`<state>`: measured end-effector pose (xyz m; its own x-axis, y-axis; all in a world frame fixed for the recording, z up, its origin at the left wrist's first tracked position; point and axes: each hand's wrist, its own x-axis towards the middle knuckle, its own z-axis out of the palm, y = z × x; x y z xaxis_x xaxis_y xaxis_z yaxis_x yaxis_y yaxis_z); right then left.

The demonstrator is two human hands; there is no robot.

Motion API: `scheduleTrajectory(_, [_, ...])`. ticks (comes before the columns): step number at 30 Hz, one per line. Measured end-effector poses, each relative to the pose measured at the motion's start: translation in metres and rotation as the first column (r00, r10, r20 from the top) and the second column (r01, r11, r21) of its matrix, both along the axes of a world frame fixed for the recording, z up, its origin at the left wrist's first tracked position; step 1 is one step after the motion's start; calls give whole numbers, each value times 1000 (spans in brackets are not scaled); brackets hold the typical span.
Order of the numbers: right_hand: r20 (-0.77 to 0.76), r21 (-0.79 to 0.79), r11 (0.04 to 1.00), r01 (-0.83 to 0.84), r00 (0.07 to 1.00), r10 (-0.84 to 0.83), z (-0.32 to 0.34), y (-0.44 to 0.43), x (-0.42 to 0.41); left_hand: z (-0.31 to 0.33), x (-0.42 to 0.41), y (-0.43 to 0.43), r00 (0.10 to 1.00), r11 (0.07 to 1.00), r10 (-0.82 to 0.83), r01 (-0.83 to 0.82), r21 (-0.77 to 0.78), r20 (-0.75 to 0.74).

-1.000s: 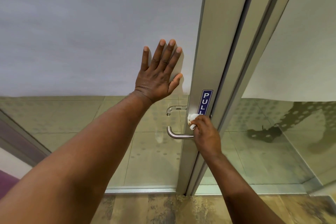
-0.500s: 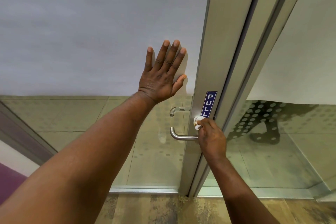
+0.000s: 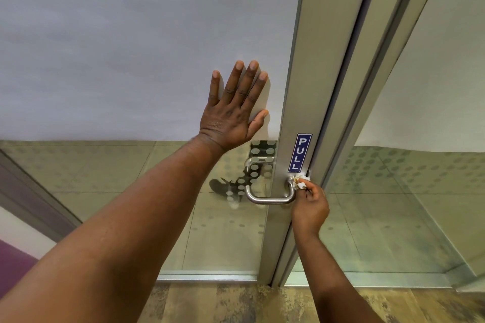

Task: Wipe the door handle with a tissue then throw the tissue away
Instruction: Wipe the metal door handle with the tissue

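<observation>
A brushed steel lever door handle [image 3: 270,200] juts from the aluminium door stile, just under a blue PULL sign [image 3: 300,152]. My right hand [image 3: 311,207] pinches a small crumpled white tissue [image 3: 301,182] and presses it against the handle's base where it meets the stile. My left hand [image 3: 233,113] lies flat, fingers spread, on the frosted part of the glass door [image 3: 131,47], above and left of the handle. A second handle on the far side shows through the glass.
The door frame and a fixed glass panel [image 3: 420,139] stand to the right. Through the clear lower glass a tiled floor and someone's dark shoe [image 3: 223,187] are visible. Patterned brown flooring [image 3: 236,301] runs along the bottom.
My right hand has slid the tissue right along the handle to its base at the stile, uncovering the lever. A person's foot beyond the glass has moved from right to left.
</observation>
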<state>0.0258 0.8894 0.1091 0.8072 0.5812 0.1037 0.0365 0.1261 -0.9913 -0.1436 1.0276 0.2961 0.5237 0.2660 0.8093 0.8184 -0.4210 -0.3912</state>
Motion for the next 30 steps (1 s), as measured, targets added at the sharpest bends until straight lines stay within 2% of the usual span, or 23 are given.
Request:
scheduleTrajectory(3, [-199, -3, 998, 65, 978, -65, -2, 5, -4, -1, 0, 1, 1000, 1000, -2, 2, -15, 8])
scheduleTrajectory(11, [-532, 25, 989, 148, 839, -112, -8, 15, -7, -2, -1, 4, 1000, 1000, -26, 26, -13, 13])
scheduleTrajectory(15, [-675, 38, 986, 163, 732, -95, -10, 12, -13, -3, 0, 3, 1000, 1000, -25, 26, -18, 13])
scheduleTrajectory(19, [-827, 86, 990, 109, 563, 10, -14, 13, -18, -2, 0, 1, 1000, 1000, -24, 24, -20, 5])
scheduleTrajectory(26, [-949, 149, 988, 40, 287, 131, -15, 15, -24, -1, 0, 0, 999, 999, -30, 31, -24, 12])
scheduleTrajectory(30, [-956, 192, 981, -8, 224, 189, -11, 13, -25, -1, 0, 0, 1000, 999, -20, 20, -30, 9])
